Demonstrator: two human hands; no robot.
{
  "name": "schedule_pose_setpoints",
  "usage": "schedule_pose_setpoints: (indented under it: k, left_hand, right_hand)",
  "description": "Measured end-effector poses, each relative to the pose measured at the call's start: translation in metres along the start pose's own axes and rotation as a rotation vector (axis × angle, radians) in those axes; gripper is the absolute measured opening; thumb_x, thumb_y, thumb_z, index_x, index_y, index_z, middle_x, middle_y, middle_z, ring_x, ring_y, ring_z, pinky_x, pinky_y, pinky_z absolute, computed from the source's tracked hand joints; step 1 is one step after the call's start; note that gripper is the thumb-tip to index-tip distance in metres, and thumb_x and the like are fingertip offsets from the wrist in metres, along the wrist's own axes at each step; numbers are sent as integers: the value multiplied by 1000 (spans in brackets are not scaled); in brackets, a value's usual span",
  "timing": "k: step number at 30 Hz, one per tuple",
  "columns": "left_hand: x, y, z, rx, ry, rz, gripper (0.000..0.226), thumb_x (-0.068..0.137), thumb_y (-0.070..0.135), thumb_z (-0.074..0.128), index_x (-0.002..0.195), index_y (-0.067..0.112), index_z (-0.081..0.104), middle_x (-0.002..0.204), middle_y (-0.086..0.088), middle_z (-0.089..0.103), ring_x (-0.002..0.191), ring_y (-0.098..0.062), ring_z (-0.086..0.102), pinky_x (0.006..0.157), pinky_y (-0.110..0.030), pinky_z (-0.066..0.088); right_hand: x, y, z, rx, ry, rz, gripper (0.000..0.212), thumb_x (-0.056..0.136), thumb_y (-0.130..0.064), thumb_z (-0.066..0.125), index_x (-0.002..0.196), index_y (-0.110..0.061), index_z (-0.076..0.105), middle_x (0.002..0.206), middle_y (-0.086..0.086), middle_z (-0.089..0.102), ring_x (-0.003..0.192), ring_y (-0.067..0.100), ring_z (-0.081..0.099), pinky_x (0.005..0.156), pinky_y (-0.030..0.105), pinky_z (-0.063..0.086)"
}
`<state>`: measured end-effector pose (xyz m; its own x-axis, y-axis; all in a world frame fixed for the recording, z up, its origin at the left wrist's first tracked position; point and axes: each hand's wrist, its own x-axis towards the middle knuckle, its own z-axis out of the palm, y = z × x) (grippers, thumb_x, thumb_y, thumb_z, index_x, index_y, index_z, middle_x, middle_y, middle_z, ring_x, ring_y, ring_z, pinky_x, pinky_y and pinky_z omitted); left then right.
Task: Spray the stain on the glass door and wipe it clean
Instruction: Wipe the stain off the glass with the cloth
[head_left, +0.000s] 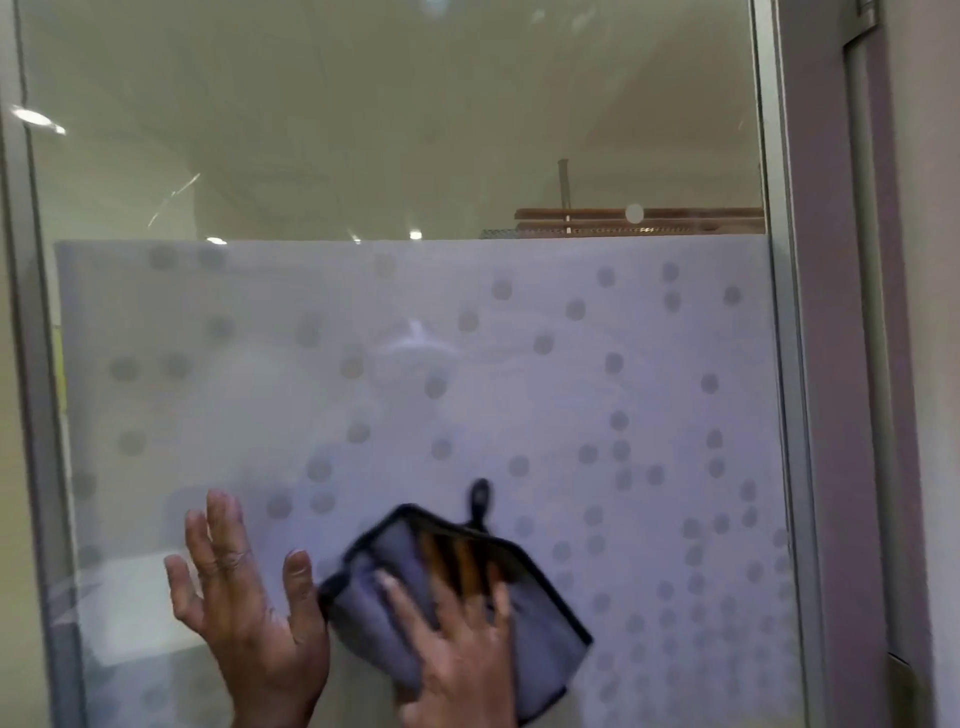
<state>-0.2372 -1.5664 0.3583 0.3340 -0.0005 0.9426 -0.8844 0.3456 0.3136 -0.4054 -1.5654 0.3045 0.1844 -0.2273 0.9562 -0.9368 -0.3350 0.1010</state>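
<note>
**Frosted glass, two hands, one cloth**

Glass door fills the view, clear in its upper part and covered lower down by one frosted film panel printed with many grey dots, too many and too blurred to count. One metal frame post runs down the right edge, another stands at the left. Two hands work low on the panel. One left hand lies flat against the glass, its grip spread wide and holding nothing. Just beside it, one right hand presses one grey cloth with black trim against the frosted film, fingers splayed flat over the fabric rather than pinching it. One black hanging loop sticks up from the cloth's top corner. No stain can be made out through the blur.
</note>
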Motion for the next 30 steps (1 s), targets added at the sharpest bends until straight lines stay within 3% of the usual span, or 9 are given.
schedule_pose_setpoints:
  k: [2,4,6,8,12,18,21,25,30]
  left_hand:
    - [1,1,0,68,-26,14,76,106,54,27,157,-2,33,166,-21,33,157,-35,24,126,-59,11]
    - [-2,3,2,131,-28,35,75,106,53,28,155,-4,36,165,-23,33,156,-39,25,125,-61,13]
    - [-1,2,2,186,-30,47,74,106,51,30,155,-4,37,166,-23,33,157,-39,25,124,-63,15]
    - [0,0,1,205,-35,51,73,106,51,30,156,-2,36,167,-22,31,157,-39,24,124,-64,16]
    - [4,-5,-1,234,-34,51,73,105,51,29,158,0,33,168,-20,28,158,-38,22,125,-63,15]
    - [-2,0,4,247,-45,61,73,106,52,28,158,1,32,169,-20,27,160,-34,18,126,-61,14]
    - [-1,-1,4,230,-56,62,73,106,52,26,160,3,30,170,-18,24,161,-33,16,127,-59,11]
    - [2,1,0,86,-61,34,74,107,52,19,158,0,31,169,-14,27,160,-31,18,130,-50,6]
    - [-1,7,-13,-290,-51,-265,84,103,66,17,159,4,31,165,-16,35,156,-32,28,131,-43,13]
  right_hand:
    - [-10,45,-9,-53,-42,139,72,70,-50,62,141,-42,55,151,3,52,135,33,53,107,51,34]
    - [-8,93,-26,3,51,366,90,65,-43,54,153,-33,39,160,15,42,142,39,42,111,55,30]
    - [16,134,-41,146,202,643,90,76,-38,50,161,-21,24,165,21,33,150,42,31,119,58,24]
    - [57,169,-52,251,343,832,84,90,-46,52,162,-12,25,166,22,29,154,40,25,124,58,19]
    - [151,189,-60,270,448,829,75,97,-42,54,157,-2,33,165,23,33,154,45,24,122,65,18]
    - [236,130,-78,116,361,490,62,96,-40,45,152,-14,50,168,12,30,155,43,24,124,61,17]
    - [248,70,-75,104,233,270,78,79,-38,51,156,-28,43,169,12,28,154,45,24,124,61,16]
    - [223,2,-57,141,109,-25,81,75,-40,58,155,-31,46,170,14,24,154,44,22,123,64,12]
    - [148,-41,-34,223,-93,-323,72,83,-42,53,154,-28,46,172,12,20,158,41,7,125,63,4]
